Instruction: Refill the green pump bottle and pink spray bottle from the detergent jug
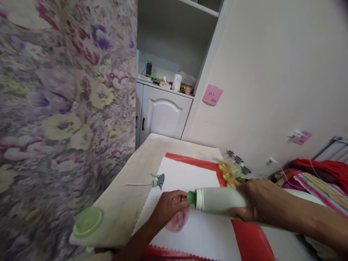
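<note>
My right hand [251, 199] is wrapped round a large pale green jug [219, 200], tipped onto its side with its green spout [191, 197] pointing left. The spout meets or nearly touches the mouth of a clear pinkish round bottle [178, 220]. My left hand [170, 208] grips that bottle around its neck, and my fingers partly hide the opening. A grey and green spray trigger head [158, 181] lies on the table to the left, its thin white tube pointing left. Nearer the left corner sits a green round cap [87, 222].
White paper [190, 170] over a red sheet [251, 235] covers part of the table [116, 203]. Several spray bottles with yellow liquid [230, 174] stand at the back right, by the wall. A white cabinet [165, 112] stands behind; a floral curtain or wall covering [67, 108] borders the left.
</note>
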